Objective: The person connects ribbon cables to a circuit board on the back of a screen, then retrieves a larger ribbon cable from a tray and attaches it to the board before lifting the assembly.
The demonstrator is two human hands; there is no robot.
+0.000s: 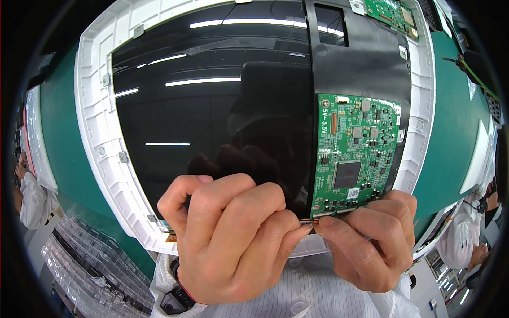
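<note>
A white plastic frame (98, 132) lies in front of me with a glossy black panel (175, 116) in it. On the panel's right part sits a green circuit board (366, 143) with a large dark chip. My left hand (233, 238) is curled over the panel's near edge, thumb and forefinger pinched together. Just right of it, my right hand (371, 238) is closed in a pinch below the board's near edge. Both sets of fingertips meet at a thin strip, partly orange, that looks like a flat cable (316, 222); the fingers hide most of it.
A second green board (392, 16) is at the frame's far right corner. Clear plastic trays (95, 265) are stacked at lower left. The green table (63, 116) extends on both sides. Other people's sleeves (37, 204) show at the left and right.
</note>
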